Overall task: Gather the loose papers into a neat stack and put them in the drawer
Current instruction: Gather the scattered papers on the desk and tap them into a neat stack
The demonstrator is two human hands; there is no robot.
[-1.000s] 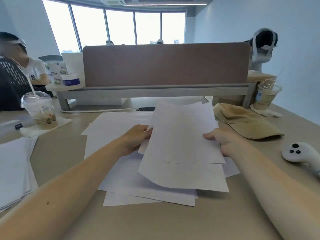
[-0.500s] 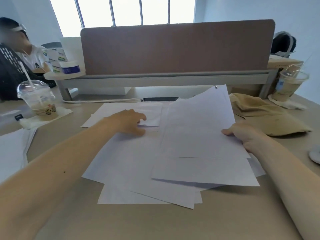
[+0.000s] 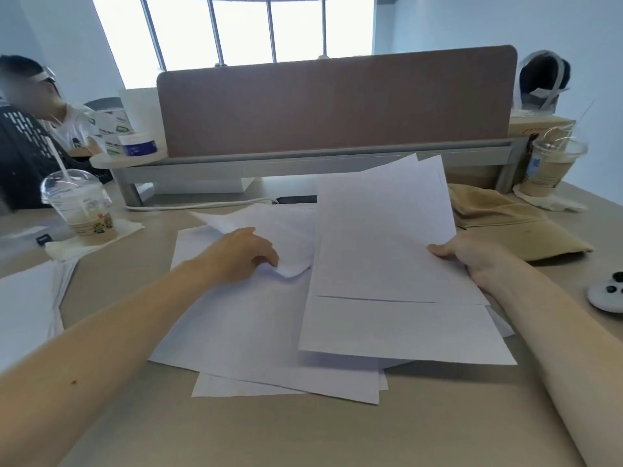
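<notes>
Loose white papers (image 3: 256, 332) lie overlapped on the beige desk (image 3: 303, 433) in front of me. My right hand (image 3: 472, 257) grips the right edge of a few gathered sheets (image 3: 387, 264), held tilted above the pile. My left hand (image 3: 242, 254) is closed on the corner of another sheet (image 3: 269, 224) farther back, and that sheet buckles up under my fingers. More sheets stick out under the pile at the near edge. No drawer is in view.
A brown divider panel (image 3: 337, 102) closes the desk's far side. Iced drinks stand at the left (image 3: 79, 203) and right (image 3: 553, 163). A tan cap (image 3: 505, 224) and a white controller (image 3: 606, 294) lie right. Another paper stack (image 3: 27, 305) sits far left. A person sits at the back left.
My left hand let go of the held sheets, reached left onto a sheet on the desk and pinched it up. My right hand kept its sheets and lifted them higher.
</notes>
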